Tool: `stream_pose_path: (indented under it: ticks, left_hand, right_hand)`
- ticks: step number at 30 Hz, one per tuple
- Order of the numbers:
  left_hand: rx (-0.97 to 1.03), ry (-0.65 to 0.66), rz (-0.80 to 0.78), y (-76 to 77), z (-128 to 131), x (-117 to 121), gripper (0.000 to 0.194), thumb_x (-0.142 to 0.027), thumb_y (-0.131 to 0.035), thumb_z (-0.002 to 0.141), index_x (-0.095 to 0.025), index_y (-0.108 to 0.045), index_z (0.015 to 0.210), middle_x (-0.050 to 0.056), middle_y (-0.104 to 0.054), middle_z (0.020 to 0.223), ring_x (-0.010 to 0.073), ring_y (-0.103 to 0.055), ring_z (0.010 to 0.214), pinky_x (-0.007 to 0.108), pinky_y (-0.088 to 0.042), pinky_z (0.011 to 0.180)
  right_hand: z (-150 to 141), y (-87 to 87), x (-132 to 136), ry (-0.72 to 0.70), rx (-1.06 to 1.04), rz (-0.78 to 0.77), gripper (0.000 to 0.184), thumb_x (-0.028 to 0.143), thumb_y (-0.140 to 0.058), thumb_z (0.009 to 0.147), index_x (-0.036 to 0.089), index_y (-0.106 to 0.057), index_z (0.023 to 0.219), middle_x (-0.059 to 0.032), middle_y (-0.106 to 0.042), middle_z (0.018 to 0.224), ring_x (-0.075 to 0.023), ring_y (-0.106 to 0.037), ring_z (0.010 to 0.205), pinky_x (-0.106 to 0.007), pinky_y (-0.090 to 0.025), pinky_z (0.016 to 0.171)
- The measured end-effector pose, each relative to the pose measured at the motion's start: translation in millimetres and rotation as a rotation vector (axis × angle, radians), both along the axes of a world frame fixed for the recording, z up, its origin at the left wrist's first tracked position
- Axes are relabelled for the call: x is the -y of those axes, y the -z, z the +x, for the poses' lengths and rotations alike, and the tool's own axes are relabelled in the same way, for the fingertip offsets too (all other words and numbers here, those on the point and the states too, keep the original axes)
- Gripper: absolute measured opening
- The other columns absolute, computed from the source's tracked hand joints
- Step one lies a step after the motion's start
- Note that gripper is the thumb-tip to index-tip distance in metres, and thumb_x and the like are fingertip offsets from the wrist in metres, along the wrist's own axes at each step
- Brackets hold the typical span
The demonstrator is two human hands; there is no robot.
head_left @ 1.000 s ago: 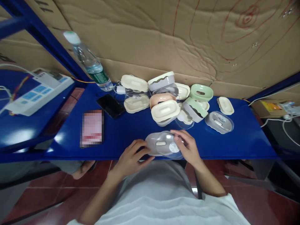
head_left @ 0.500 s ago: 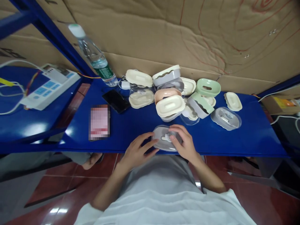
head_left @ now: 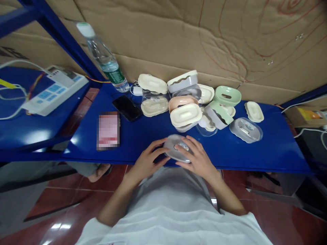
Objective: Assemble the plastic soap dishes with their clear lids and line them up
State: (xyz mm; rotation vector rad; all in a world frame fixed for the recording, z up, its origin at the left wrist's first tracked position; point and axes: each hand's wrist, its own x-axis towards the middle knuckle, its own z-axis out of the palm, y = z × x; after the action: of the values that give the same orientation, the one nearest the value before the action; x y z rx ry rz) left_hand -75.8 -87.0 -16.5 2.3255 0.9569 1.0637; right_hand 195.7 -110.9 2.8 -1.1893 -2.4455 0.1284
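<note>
A grey oval soap box (head_left: 170, 147) with a clear lid lies at the table's front edge, directly before me. A round label and a small slot show through its lid. My left hand (head_left: 152, 157) holds the box's left end, fingertips against its rim. My right hand (head_left: 198, 157) grips the right end, with its fingers spread over the lid and along the near side. Its palm hides part of that end. Behind my hands is a pile of soap boxes and parts, with a cream dish (head_left: 186, 115) nearest.
A green soap box part (head_left: 228, 96), another grey soap box (head_left: 245, 130) and a cream tray (head_left: 254, 111) are on the right. To the left are a black phone (head_left: 127, 108), a pixelated pink packet (head_left: 108, 131), a water bottle (head_left: 109, 64) and a power strip (head_left: 55, 95).
My right hand has shifted its fingers over the lid and around the box's right end. The left hand stays at the left end. The view has moved slightly.
</note>
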Motion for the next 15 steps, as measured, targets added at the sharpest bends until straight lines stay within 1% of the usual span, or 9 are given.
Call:
stream_pose_path:
  ticks: [5,8,11,15]
  left_hand:
    - [0.021,-0.003,-0.004,0.5,0,0,0.026,-0.024,-0.072,0.103,-0.024,-0.067,0.128,0.014,-0.064,0.146,0.0254,-0.068,0.135,0.041,-0.062,0.111]
    - [-0.031,-0.008,0.043,2.3,2,1,0.030,-0.028,-0.071,0.104,-0.025,-0.066,0.133,0.013,-0.067,0.144,0.0257,-0.070,0.132,0.041,-0.063,0.108]
    - [-0.095,-0.047,0.100,4.1,3,2,0.034,-0.029,-0.070,0.104,-0.025,-0.064,0.138,0.013,-0.072,0.137,0.0253,-0.074,0.124,0.041,-0.065,0.103]
    - [-0.103,-0.094,0.129,6.6,3,4,0.027,-0.024,-0.067,0.105,-0.024,-0.067,0.133,0.012,-0.073,0.134,0.0239,-0.075,0.120,0.040,-0.065,0.102]
  right_hand:
    - [-3,2.7,3,0.019,-0.026,0.034,0.055,0.048,-0.072,0.102,0.026,-0.062,0.151,-0.0158,-0.054,0.161,-0.0381,-0.043,0.155,-0.060,-0.049,0.121]
    - [5,4.3,10,0.024,-0.035,0.053,0.057,0.047,-0.074,0.101,0.027,-0.060,0.152,-0.0155,-0.053,0.162,-0.0383,-0.042,0.155,-0.060,-0.049,0.121]
    - [33,5.5,27,0.098,-0.037,0.070,0.060,0.043,-0.077,0.099,0.027,-0.058,0.154,-0.0168,-0.053,0.160,-0.0395,-0.044,0.154,-0.062,-0.049,0.121]
    - [89,10.0,60,0.324,-0.052,0.139,0.064,0.038,-0.081,0.096,0.029,-0.057,0.155,-0.0176,-0.055,0.155,-0.0407,-0.050,0.149,-0.065,-0.050,0.118]
